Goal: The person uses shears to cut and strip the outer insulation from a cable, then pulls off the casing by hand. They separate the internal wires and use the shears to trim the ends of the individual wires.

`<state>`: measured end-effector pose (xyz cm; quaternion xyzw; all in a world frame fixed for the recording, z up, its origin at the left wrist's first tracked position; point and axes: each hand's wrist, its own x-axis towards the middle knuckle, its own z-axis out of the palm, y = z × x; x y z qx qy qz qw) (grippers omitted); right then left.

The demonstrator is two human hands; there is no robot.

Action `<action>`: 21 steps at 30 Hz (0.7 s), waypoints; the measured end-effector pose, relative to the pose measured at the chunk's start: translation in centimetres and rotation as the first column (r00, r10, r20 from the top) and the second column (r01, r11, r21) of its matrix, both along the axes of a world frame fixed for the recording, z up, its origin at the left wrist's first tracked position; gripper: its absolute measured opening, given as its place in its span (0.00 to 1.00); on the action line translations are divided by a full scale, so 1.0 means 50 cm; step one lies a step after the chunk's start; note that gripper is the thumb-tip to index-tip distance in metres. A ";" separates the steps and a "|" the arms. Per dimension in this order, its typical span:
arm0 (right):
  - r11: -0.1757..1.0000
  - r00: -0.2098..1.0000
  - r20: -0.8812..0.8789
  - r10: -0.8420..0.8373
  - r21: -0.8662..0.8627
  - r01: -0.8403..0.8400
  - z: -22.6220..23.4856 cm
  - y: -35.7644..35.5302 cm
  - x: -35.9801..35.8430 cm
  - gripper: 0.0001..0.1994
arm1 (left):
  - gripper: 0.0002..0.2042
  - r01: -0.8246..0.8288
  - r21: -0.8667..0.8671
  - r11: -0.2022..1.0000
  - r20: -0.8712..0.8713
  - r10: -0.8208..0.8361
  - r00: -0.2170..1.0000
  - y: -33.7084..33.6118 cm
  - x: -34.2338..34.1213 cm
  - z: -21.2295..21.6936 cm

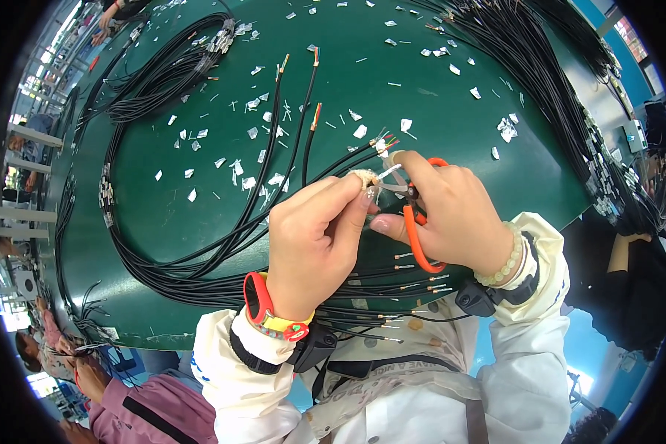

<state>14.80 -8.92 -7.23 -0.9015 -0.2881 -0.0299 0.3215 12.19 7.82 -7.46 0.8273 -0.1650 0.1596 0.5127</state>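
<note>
My left hand [312,240] is closed, pinching the end of a black cable, whose stripped whitish tip [389,171] sticks out past the fingertips. Worn coverings wrap some fingertips. In my right hand [462,211] is a pair of orange-handled scissors [413,240], its metal blades right at that stripped tip. Whether the blades touch the wires is too small to tell. Just beyond the hands lie cable ends with coloured inner wires [383,143] fanned out. Below the hands, several black cables with bare ends [436,280] point to the right.
A green table [422,96] carries scattered white scraps [360,132]. A coiled cable bundle [152,96] lies at the far left, and a long bundle [547,66] runs along the right. Three cables with exposed coloured ends stand out mid-table. A person in a pink top [155,403] is at lower left.
</note>
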 end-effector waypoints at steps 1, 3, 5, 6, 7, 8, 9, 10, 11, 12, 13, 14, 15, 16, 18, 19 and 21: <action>1.000 1.000 -0.021 0.007 0.003 -0.007 0.001 0.000 0.001 0.28 | 0.04 -0.002 -0.002 1.000 0.005 0.002 1.000 0.000 0.000 0.000; 1.000 0.999 -0.043 0.013 0.008 -0.013 0.002 0.000 0.001 0.28 | 0.04 0.000 -0.009 1.000 0.001 0.000 1.000 0.000 0.000 0.000; 1.000 0.995 -0.096 0.021 0.012 -0.020 0.003 0.002 0.001 0.28 | 0.04 0.002 -0.027 1.000 -0.003 -0.002 1.000 0.001 0.001 0.001; 1.000 0.992 -0.122 0.025 0.014 -0.024 0.003 0.002 0.000 0.28 | 0.04 0.004 -0.025 1.000 -0.004 -0.004 1.000 0.002 0.002 0.001; 1.000 0.992 -0.123 0.024 0.016 -0.023 0.003 0.001 0.001 0.28 | 0.04 0.006 0.000 1.000 0.006 -0.006 1.000 0.003 0.003 0.003; 0.999 0.992 -0.124 0.031 0.022 -0.028 0.004 0.000 0.001 0.28 | 0.04 0.007 0.024 1.000 0.016 -0.008 1.000 0.004 0.004 0.004; 0.999 0.992 -0.124 0.035 0.027 -0.032 0.004 -0.001 0.002 0.28 | 0.04 0.009 0.047 0.999 0.027 -0.011 1.000 0.004 0.005 0.005; 0.999 0.991 -0.125 0.041 0.032 -0.037 0.004 -0.001 0.003 0.27 | 0.04 0.011 0.049 0.999 0.027 -0.012 1.000 0.005 0.005 0.004; 0.999 0.991 -0.125 0.039 0.034 -0.035 0.002 -0.001 0.003 0.27 | 0.04 0.012 0.055 0.998 0.034 -0.014 0.999 0.005 0.005 0.003; 0.999 0.993 -0.113 0.038 0.037 -0.034 0.000 0.000 0.003 0.27 | 0.04 0.013 0.060 0.998 0.041 -0.015 0.999 0.006 0.006 0.002; 0.999 0.994 -0.101 0.037 0.041 -0.033 -0.003 0.001 0.004 0.27 | 0.04 0.014 0.065 0.998 0.048 -0.017 0.999 0.006 0.006 0.000; 0.998 0.995 -0.089 0.036 0.044 -0.032 -0.004 0.001 0.004 0.27 | 0.04 0.014 0.067 0.998 0.048 -0.017 0.999 0.006 0.006 -0.001; 0.998 0.995 -0.089 0.036 0.046 -0.031 -0.005 0.001 0.004 0.27 | 0.04 0.007 0.076 0.997 0.064 -0.012 0.998 0.006 0.007 -0.003; 0.998 0.991 -0.121 0.053 0.050 -0.047 -0.005 0.000 0.004 0.26 | 0.04 0.001 0.085 0.996 0.081 -0.008 0.997 0.006 0.008 -0.004; 0.995 0.979 -0.184 0.087 0.059 -0.077 -0.005 -0.002 0.006 0.26 | 0.04 -0.004 0.094 0.996 0.098 -0.005 0.995 0.006 0.008 -0.004; 0.995 0.979 -0.183 0.086 0.060 -0.076 -0.003 -0.001 0.007 0.26 | 0.04 -0.002 0.105 0.995 0.101 -0.009 0.995 0.008 0.007 -0.003; 0.992 0.950 -0.289 0.122 0.049 -0.112 0.009 0.000 0.011 0.24 | 0.03 0.003 0.125 0.992 0.105 -0.016 0.994 0.012 0.006 -0.001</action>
